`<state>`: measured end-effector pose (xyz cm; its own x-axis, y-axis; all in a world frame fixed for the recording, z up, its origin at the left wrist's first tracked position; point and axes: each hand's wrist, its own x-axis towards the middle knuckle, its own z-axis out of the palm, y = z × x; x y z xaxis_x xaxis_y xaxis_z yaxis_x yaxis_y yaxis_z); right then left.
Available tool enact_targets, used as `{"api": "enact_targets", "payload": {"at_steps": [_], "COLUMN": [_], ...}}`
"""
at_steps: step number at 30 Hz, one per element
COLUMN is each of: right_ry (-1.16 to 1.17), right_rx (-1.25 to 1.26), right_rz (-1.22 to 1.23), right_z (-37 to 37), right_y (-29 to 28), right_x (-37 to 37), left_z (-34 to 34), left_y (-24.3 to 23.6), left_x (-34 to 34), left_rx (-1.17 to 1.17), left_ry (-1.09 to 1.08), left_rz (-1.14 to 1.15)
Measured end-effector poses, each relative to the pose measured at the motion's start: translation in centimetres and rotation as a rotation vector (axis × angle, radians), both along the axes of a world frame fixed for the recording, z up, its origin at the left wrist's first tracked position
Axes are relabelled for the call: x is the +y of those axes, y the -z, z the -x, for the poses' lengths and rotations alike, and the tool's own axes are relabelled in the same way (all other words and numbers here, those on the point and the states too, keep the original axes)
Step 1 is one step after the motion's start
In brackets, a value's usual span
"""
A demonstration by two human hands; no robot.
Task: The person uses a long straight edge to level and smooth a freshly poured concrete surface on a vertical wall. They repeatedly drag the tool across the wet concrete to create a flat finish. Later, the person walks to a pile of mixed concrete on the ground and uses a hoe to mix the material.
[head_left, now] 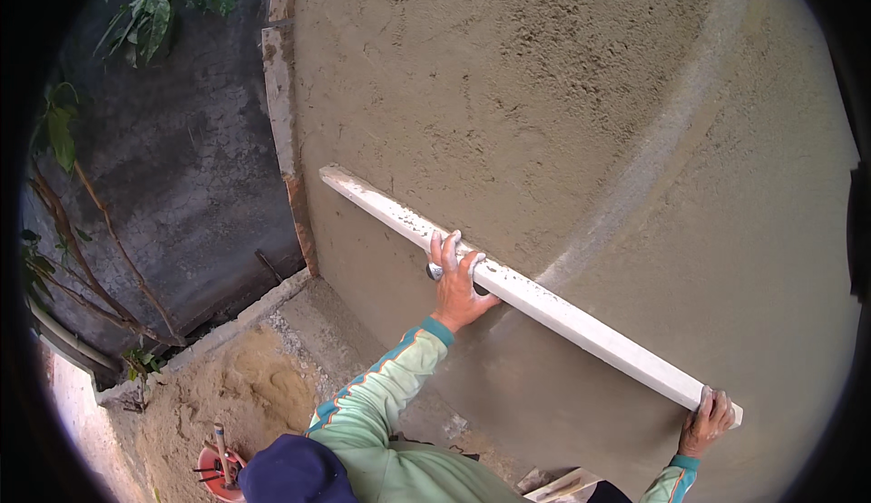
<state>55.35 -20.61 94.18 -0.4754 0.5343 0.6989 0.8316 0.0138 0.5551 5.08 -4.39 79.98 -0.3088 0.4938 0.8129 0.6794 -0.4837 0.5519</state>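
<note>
A long white straightedge bar [581,322], speckled with mortar, lies diagonally against the grey-brown rendered wall [490,95]. My left hand [458,281], its fingertips coated pale grey, grips the bar left of its middle, fingers over the top edge and thumb below. Beside it, small dark and silvery fittings or openings on the bar are partly hidden. My right hand [708,423] is closed around the bar's lower right end. Both sleeves are pale green with teal cuffs. A paler curved band [635,176] runs down the wall behind the bar.
A worn narrow strip [281,104] edges the wall's left side, beside a dark wall [181,185] with leafy branches [154,22]. Below are a sand heap [236,376], a red bucket [209,476] with tools and wooden boards [562,485]. Dark blue fabric [295,471] shows at the bottom.
</note>
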Motion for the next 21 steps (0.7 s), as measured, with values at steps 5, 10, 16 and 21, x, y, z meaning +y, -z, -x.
{"api": "enact_targets", "payload": {"at_steps": [5,10,16,21], "right_ry": [0.011,0.010,0.037,0.011], "right_rx": [-0.034,0.040,0.046,0.040], "right_rz": [-0.069,-0.121,-0.176,-0.198], "right_z": [-2.2,-4.5,-8.6,-10.1], "right_y": [-0.5,-0.7,-0.2,0.3], "right_x": [-0.4,-0.2,-1.3,-0.1], "left_z": [-1.4,-0.8,-2.9,-6.8], "left_y": [0.5,1.6,1.2,0.7], "left_x": [1.6,1.7,0.7,-0.1], "left_rx": [0.055,0.146,0.159,0.011], "left_ry": [0.010,-0.035,0.025,0.084], "left_rz": [0.002,0.017,0.029,0.027]}}
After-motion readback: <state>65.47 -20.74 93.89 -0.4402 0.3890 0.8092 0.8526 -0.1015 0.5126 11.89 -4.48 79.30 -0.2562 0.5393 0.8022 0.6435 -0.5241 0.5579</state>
